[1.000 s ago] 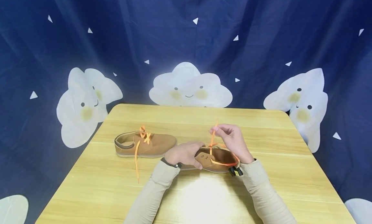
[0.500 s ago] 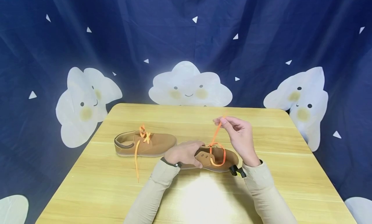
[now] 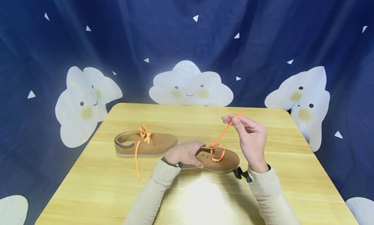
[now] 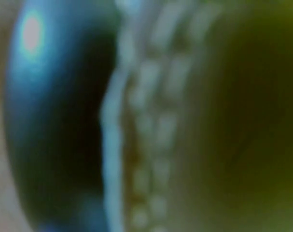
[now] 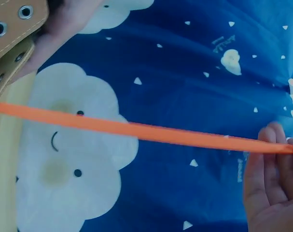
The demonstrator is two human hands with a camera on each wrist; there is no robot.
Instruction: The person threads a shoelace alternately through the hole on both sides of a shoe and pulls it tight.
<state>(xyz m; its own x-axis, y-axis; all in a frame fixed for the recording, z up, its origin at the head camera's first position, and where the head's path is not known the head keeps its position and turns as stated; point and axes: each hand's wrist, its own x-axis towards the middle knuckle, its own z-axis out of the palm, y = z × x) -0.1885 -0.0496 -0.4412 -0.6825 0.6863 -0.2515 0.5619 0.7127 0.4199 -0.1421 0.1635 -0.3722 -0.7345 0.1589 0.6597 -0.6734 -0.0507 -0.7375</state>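
A brown shoe (image 3: pixel 229 160) with an orange shoelace (image 3: pixel 223 134) stands on the table, toe to the right. My left hand (image 3: pixel 185 153) grips it around the heel end, thumb on the near side, and hides that part. Above and right of the toe, my right hand (image 3: pixel 251 135) pinches the lace near its tip. In the right wrist view the lace (image 5: pixel 160 133) runs taut from an eyelet flap (image 5: pixel 15 30) to the fingers (image 5: pixel 274 179). A loop of lace lies over the shoe's front; two eyelets on the near flap are bare. The left wrist view is a blurred close-up.
A second brown shoe (image 3: pixel 163 144), laced in orange, stands to the left, one lace end (image 3: pixel 137 163) trailing on the wooden table (image 3: pixel 96 192). Its toe is close to my left hand. A blue curtain (image 3: pixel 175 33) with white clouds hangs behind.
My right hand has moved up and to the right, drawing the lace with it. The loop over the shoe has shrunk. The left hand has stayed on the shoe.
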